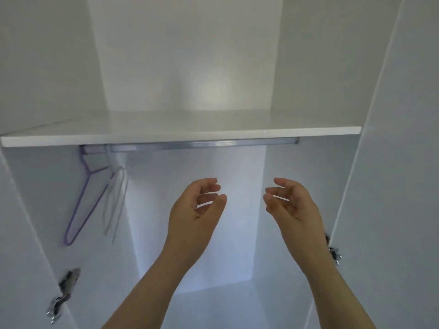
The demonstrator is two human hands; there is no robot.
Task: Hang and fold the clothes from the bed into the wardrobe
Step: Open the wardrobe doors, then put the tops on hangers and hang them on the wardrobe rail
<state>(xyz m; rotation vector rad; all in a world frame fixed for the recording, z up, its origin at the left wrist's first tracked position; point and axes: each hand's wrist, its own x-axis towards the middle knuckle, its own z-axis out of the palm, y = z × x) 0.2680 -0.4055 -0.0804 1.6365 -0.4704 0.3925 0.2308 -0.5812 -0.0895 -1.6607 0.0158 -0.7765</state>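
Note:
I look into an open white wardrobe with a shelf (180, 132) across it and a metal hanging rail (204, 144) just beneath. At the rail's left end hang a purple hanger (79, 210) and a couple of white hangers (114, 200), all bare. My left hand (197, 207) and my right hand (291, 203) are raised side by side inside the lower compartment, below the rail, palms facing each other, fingers loosely curled and holding nothing. No clothes and no bed are in view.
The wardrobe's side walls stand close on both sides. Door hinges sit at the lower left (63, 295) and at the right (335, 254). The wardrobe floor (213, 305) lies below my forearms.

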